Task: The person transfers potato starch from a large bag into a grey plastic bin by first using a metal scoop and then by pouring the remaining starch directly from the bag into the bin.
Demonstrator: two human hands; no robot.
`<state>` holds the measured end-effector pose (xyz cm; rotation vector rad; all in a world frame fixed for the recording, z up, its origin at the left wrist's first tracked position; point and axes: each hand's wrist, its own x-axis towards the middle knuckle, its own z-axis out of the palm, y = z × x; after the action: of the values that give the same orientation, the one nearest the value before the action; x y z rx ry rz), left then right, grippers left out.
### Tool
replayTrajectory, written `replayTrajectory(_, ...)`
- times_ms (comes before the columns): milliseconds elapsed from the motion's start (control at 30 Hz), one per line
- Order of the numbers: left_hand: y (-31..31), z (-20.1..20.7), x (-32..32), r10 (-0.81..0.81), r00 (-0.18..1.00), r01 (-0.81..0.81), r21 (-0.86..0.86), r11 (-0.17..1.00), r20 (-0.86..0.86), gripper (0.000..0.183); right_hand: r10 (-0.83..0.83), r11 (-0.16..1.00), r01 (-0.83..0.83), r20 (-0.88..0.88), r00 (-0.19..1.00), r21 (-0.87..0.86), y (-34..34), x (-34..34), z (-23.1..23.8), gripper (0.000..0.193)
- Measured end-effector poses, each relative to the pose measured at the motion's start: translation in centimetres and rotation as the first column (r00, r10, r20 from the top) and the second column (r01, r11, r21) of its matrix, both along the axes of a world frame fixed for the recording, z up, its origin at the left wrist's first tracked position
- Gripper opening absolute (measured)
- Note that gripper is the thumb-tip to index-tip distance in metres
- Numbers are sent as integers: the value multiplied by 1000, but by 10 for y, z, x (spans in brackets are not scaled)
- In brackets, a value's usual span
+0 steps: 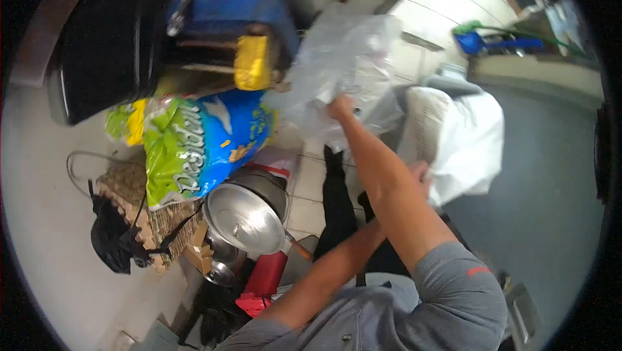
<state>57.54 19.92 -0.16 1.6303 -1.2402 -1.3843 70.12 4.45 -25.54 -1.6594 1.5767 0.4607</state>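
My right hand [340, 107] is closed on a crumpled clear plastic bag [369, 59], which spreads out ahead of it and is a little blurred. Beneath my right forearm crosses my left arm. My left hand [420, 173] shows only in part past that forearm, its fingers curled at the near left edge of a bulky white sack [470, 137]. Part of the sack's face carries print. Just beyond the sack stands a translucent plastic container [451, 79], partly hidden by it.
Left of me lie a large green and blue printed bag [214, 137], a metal lidded pan [243, 218] with a wooden handle and a red box [267, 276]. A black bin-like thing [110, 40] and a blue crate [233, 17] stand farther off. A grey surface [538, 176] extends on the right.
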Motion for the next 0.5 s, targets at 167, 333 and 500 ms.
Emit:
replayTrajectory(167,21,-31,-5,124,858,-116,48,992,-498,23,-27,955,152,435,900,-255,-20,-63,177,30)
replayTrajectory(333,-14,27,-9,-95,985,94,15,995,141,21,-309,811,524,572,760,-259,-13,-286,331,35)
replayTrajectory(500,-5,15,-18,-45,985,35,57,998,168,27,-559,670,554,155,814,-494,30,-550,251,38)
